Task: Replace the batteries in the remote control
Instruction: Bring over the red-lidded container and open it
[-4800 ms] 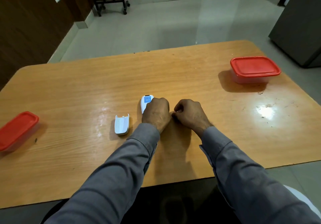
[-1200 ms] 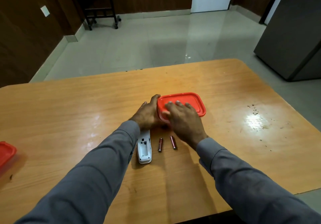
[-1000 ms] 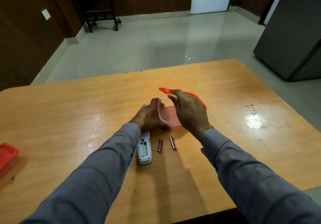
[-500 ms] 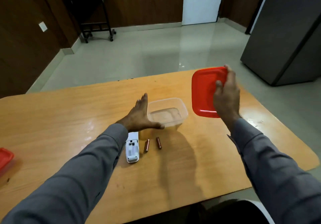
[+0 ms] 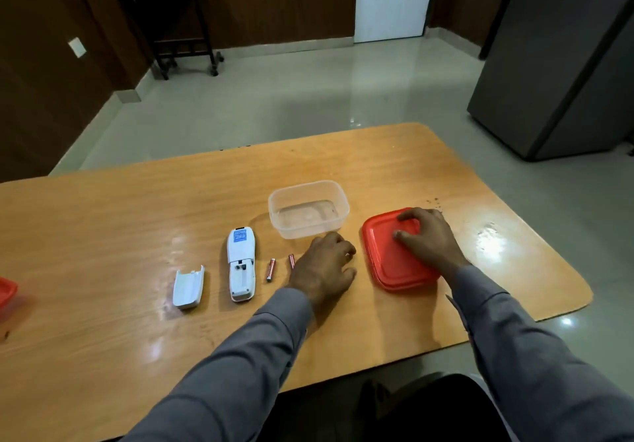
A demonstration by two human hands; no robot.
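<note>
White remote (image 5: pixel 241 265) left of both hands | left hand (image 5: pixel 322 268) empty | right hand (image 5: pixel 427 237) flat on lid (image 5: pixel 387 263)

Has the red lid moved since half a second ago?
Yes. The red lid now lies flat on the table to the right of the clear container, under the right hand; earlier it was held up in the air.

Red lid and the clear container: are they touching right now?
Apart. The head view shows a strip of bare table between the red lid, flat under the right hand, and the clear container.
</note>
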